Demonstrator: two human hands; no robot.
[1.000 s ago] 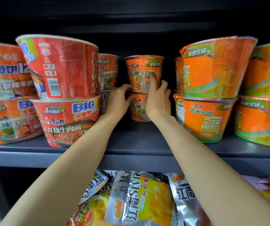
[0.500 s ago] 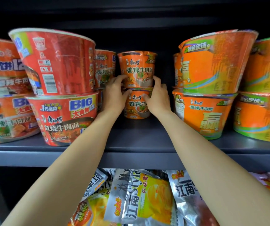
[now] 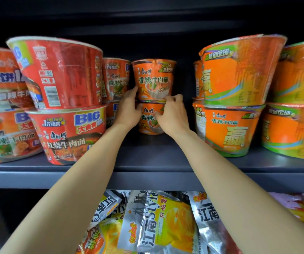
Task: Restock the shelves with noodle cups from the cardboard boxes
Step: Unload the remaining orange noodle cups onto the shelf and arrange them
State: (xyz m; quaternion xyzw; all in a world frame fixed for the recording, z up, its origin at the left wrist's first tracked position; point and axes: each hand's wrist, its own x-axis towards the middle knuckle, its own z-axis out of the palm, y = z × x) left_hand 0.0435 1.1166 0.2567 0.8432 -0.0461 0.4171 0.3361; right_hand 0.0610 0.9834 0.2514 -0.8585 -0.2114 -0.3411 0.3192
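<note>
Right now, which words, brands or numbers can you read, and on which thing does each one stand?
"香辣牛肉面": upper small noodle cup, held by the left hand and right hand.
"BIG", "红烧牛肉面": lower red noodle bowl.
"香辣牛肉面", "赢": lower orange noodle bowl.
"Style", "江南": chip bag on the shelf below.
Barcode digits and small print: too small or blurred to read.

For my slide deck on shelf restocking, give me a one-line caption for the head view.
Both hands, left hand and right hand, steady two stacked noodle cups on the shelf.

Head view – close, level, facing the shelf (image 3: 147, 178)
</note>
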